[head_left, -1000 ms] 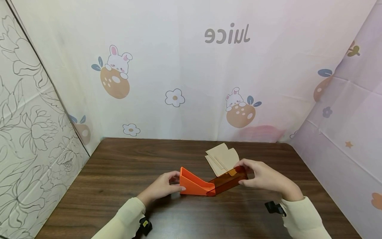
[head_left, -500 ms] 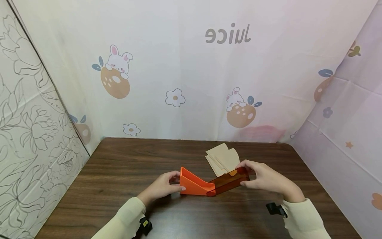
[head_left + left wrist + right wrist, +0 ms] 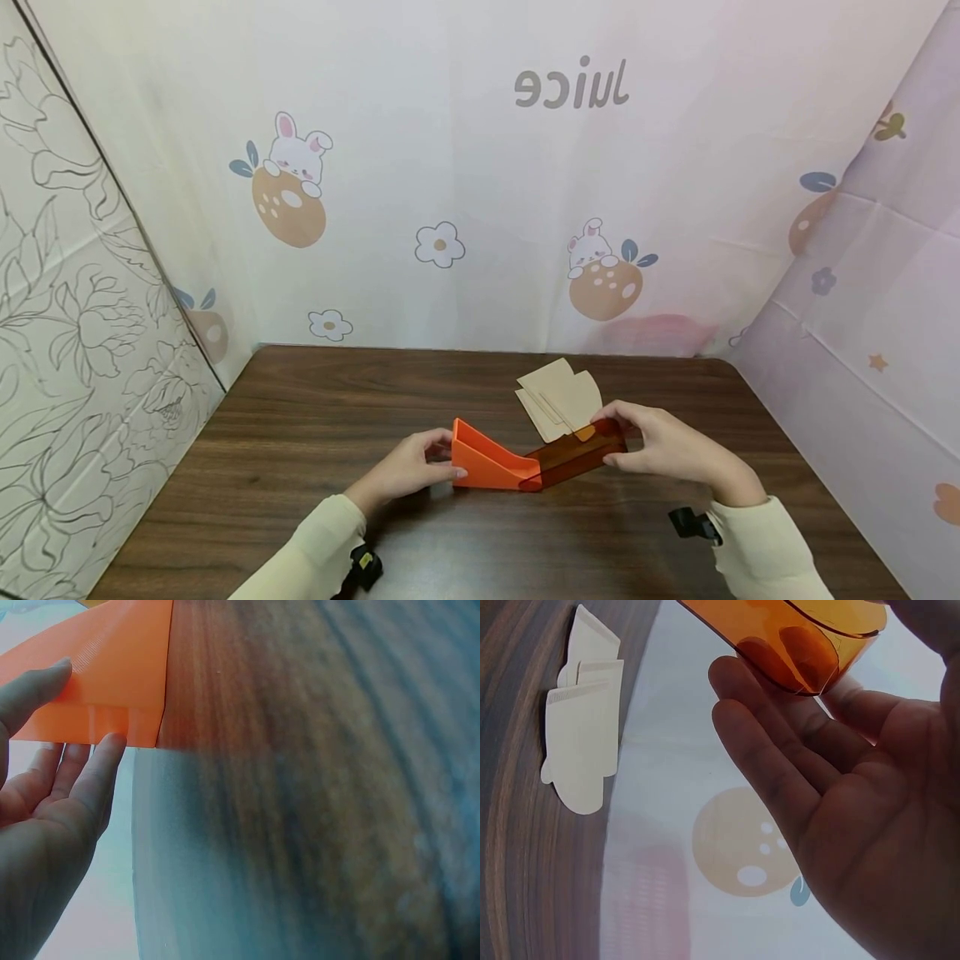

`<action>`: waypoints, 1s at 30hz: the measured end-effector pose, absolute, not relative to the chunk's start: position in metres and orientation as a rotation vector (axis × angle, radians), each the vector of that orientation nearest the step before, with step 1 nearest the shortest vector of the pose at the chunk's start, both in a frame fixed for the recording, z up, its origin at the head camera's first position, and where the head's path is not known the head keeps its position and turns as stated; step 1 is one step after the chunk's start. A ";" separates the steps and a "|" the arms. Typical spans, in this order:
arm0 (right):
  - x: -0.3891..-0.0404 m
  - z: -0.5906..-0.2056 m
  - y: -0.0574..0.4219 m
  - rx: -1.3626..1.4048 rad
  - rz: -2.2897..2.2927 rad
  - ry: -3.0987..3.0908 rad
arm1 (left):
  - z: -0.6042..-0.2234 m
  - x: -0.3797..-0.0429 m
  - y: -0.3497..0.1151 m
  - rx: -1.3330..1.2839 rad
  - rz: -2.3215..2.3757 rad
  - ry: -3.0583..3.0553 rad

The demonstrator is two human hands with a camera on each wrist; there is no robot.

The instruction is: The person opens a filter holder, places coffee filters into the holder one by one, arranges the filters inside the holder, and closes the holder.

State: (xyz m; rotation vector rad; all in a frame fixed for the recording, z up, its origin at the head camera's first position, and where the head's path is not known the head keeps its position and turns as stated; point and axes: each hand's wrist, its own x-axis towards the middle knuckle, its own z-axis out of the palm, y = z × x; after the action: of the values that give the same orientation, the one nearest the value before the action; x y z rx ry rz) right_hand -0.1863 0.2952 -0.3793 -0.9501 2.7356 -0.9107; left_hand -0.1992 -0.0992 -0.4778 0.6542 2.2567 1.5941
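Note:
An orange coffee filter holder [image 3: 487, 460] with a tall left end and a low right end stands on the table. My left hand [image 3: 408, 471] grips its tall end, thumb on the near side and fingers behind; in the left wrist view the thumb lies on the orange side [image 3: 124, 660]. A see-through amber lid [image 3: 573, 458] meets the holder's low right end and slants up to the right. My right hand [image 3: 660, 442] pinches the lid's raised end between thumb and fingers. In the right wrist view some fingers [image 3: 761, 754] extend beneath the lid's rounded end.
Several cream paper coffee filters [image 3: 562, 400] lie overlapping behind the lid, partly seen through it. A dark wooden table [image 3: 337, 392] runs back to a printed curtain [image 3: 450, 167]. Black wrist cameras sit on both sleeves.
My right hand has shifted very slightly to the right with the lid's raised end. The left hand, the orange holder and the filters have stayed in place.

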 end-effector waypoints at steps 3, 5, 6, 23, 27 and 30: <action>-0.187 -0.380 0.296 -0.951 -0.900 2.748 | -0.477 -0.199 -0.100 0.649 1.593 2.255; -0.187 -0.379 0.296 -0.950 -0.892 2.760 | -0.476 -0.200 -0.100 0.643 1.588 2.254; -0.187 -0.379 0.297 -0.950 -0.889 2.762 | -0.477 -0.200 -0.100 0.643 1.585 2.255; -0.185 -0.370 0.298 -0.908 -0.908 2.751 | -0.481 -0.201 -0.101 0.660 1.565 2.269; -0.185 -0.367 0.297 -0.849 -0.915 2.778 | -0.481 -0.202 -0.101 0.659 1.565 2.269; -0.185 -0.364 0.297 -0.821 -0.921 2.800 | -0.481 -0.202 -0.100 0.661 1.573 2.268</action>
State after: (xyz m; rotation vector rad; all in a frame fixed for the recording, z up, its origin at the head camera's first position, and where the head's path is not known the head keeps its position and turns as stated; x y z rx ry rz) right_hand -0.1850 0.2968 -0.3645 -0.8207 2.8004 -0.9211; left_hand -0.2022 -0.1004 -0.4809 0.6607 2.2678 1.5727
